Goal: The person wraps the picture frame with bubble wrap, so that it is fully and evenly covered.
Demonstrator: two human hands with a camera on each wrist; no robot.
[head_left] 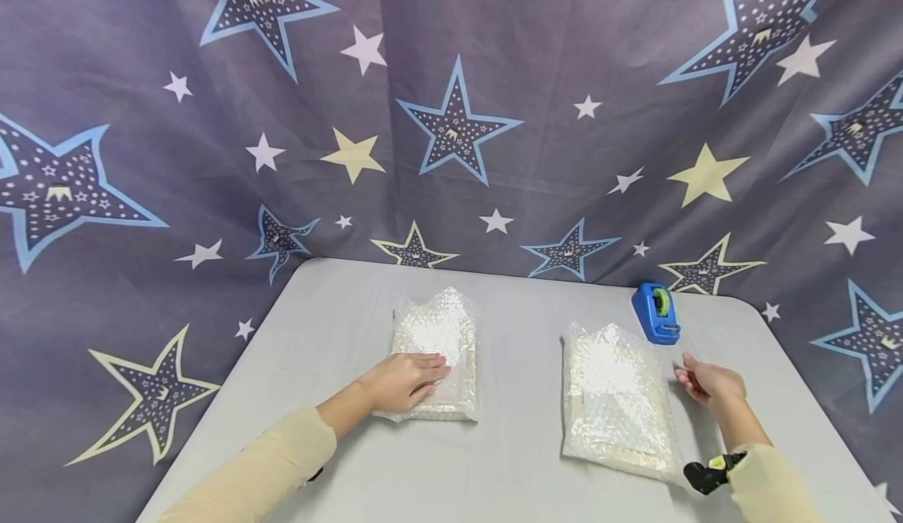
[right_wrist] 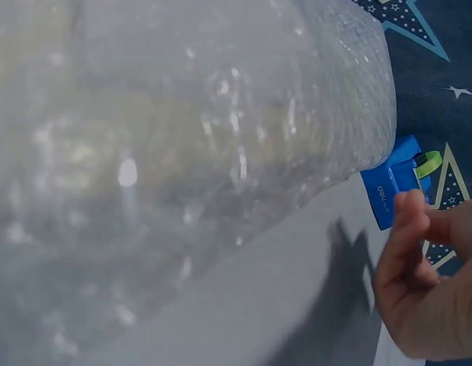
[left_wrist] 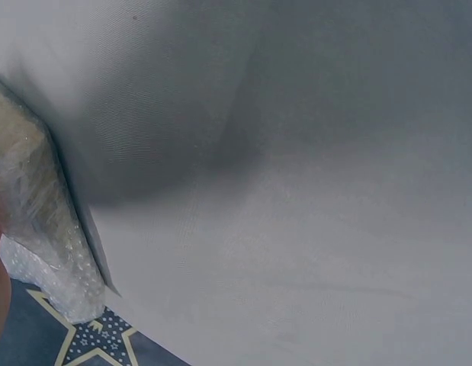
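Two flat packages in clear bubble wrap lie apart on the table. My left hand (head_left: 404,382) rests on the left bubble-wrapped package (head_left: 451,327), fingers extended across its lower part. The left wrist view shows only that package's edge (left_wrist: 49,206). Just right of the right bubble-wrapped package (head_left: 614,397) is my right hand (head_left: 716,386). Its thumb and index fingertips meet in the right wrist view, the other fingers curled; whether anything thin and clear lies between them cannot be made out. Beyond the hand stands a blue tape dispenser (head_left: 656,315) with a green roll core.
A white-covered table (head_left: 522,460) carries everything. Behind it and at the sides hangs a grey-purple curtain (head_left: 536,178) with stars. A black strap-like piece (head_left: 705,476) sits at the right wrist, near the right package's lower corner.
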